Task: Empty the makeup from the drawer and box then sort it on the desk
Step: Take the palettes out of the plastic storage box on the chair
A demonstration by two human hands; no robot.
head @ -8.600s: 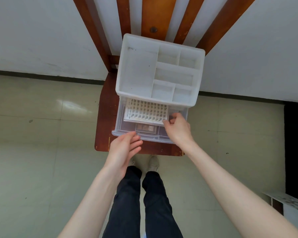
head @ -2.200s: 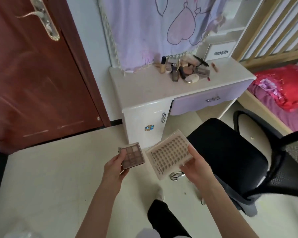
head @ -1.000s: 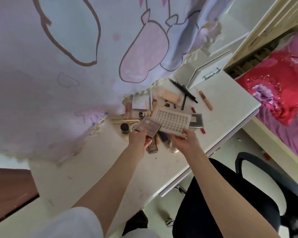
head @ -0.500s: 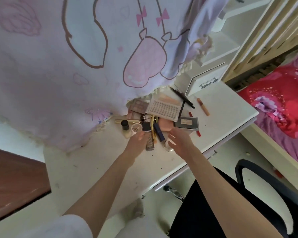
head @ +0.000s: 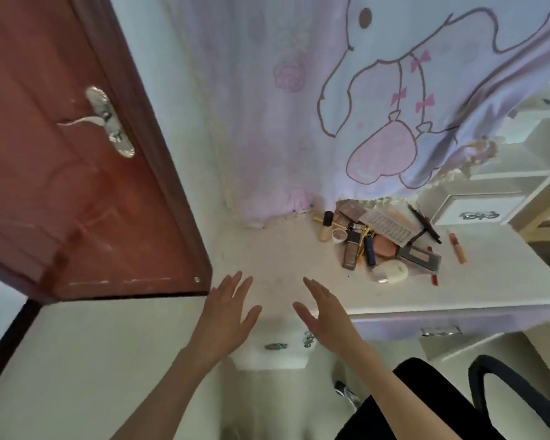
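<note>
A heap of makeup lies at the back of the white desk. In it I see the white lash tray, the brown eyeshadow palette, a grey palette, a white compact, bottles and tubes and an orange stick off to the right. My left hand and my right hand hover empty over the desk's near left edge, fingers straight and spread, well away from the heap.
A red-brown door stands open at the left, close to the desk's corner. A lilac cartoon cloth hangs behind the desk. White shelving with a small drawer stands at the right. A black chair is at the lower right.
Both hands have let go of the lash tray and the eyeshadow palette, which now lie on the heap. The hands have drawn back to the desk's near left edge, and my view has swung left.
</note>
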